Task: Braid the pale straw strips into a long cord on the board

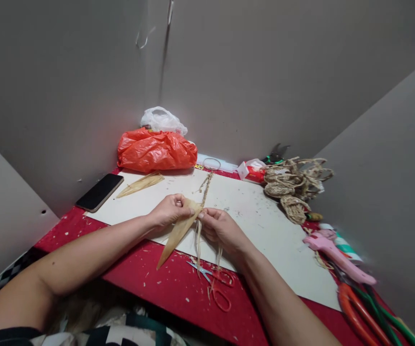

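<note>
My left hand (pixel 174 209) pinches a broad, pale tan dried husk leaf (pixel 176 238), whose pointed tip hangs down toward the table's front edge. Close beside it, my right hand (pixel 220 227) is closed at the leaf's edge, where a thin braided cord (pixel 206 190) meets loose strands. The cord runs away from me up the white board. Pale fibre strands (pixel 198 245) dangle below my right fingers. Red-handled scissors (pixel 221 295) lie just under them on the red cloth, blades partly open. Exactly what my right fingertips grip is partly hidden.
Another dried leaf (pixel 141 184) and a black phone (pixel 100 192) lie left on the white board (pixel 257 230). Behind are an orange plastic bag (pixel 157 150) and a wire ring (pixel 212 164). Twine bundles (pixel 294 185), a pink glue gun (pixel 337 254) and orange-handled tools (pixel 355 312) line the right.
</note>
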{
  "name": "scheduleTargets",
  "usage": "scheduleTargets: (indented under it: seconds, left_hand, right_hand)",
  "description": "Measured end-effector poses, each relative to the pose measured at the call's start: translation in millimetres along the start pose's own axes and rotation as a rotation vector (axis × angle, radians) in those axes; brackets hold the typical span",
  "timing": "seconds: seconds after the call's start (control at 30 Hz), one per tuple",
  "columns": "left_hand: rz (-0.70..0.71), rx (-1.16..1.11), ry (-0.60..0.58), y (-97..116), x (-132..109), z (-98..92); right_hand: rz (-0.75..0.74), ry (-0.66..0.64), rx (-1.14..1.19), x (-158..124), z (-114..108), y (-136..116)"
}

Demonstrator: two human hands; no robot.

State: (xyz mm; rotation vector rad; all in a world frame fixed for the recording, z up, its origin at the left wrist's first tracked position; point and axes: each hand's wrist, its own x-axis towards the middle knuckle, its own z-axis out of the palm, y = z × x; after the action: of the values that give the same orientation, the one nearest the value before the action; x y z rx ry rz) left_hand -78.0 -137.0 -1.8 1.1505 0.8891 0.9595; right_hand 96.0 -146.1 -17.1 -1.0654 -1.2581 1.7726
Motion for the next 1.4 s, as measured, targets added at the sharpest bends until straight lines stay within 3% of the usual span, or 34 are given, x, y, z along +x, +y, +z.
scheduleTargets:
  seconds: [0.23, 0.97, 1.13, 1.4]
  left_hand:
    - [0.039, 0.065, 0.028, -1, 1, 0.5]
    - [0.131, 0.135, -0.034, -2, -1, 4.1]
    - [0.225, 0.157, -0.015, -2, -3, 7.8]
    - [0.400, 0.391, -0.006, -2, -6, 10.1]
  right_hand:
    - [-0.018, 0.017, -0.014, -1, 3, -3]
    - [-0.045, 0.113, -0.040, 2, 8, 2]
    - [-0.015, 0.107, 0.034, -1, 11, -4]
    - [0.040, 0.111, 0.038, -6, 11, -14]
